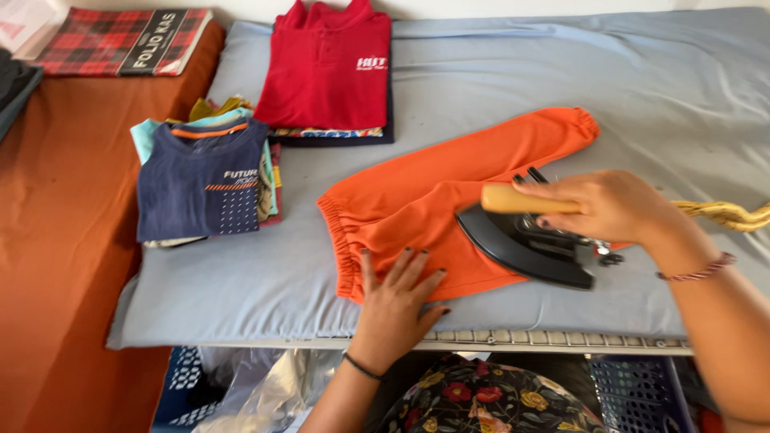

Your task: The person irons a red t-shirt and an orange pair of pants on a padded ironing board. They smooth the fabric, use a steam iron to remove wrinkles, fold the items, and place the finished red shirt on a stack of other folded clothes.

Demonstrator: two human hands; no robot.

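on the grey padded table (561,88), orange shorts (433,200) lie flat under the spread left hand (397,293); right hand (609,204) grips the iron (525,240), its soleplate seemingly hidden.

Orange shorts (417,208) – plain bright fabric, spread flat on grey-blue padded cover, elastic gathered waistband at left, one leg stretching up to right with gathered cuff, few soft creases. Iron (525,240) – black metal body, pale wooden handle, pointed nose toward waistband, sole flat on right part of shorts. Twisted yellow cord (726,213) runs off from iron toward right edge.
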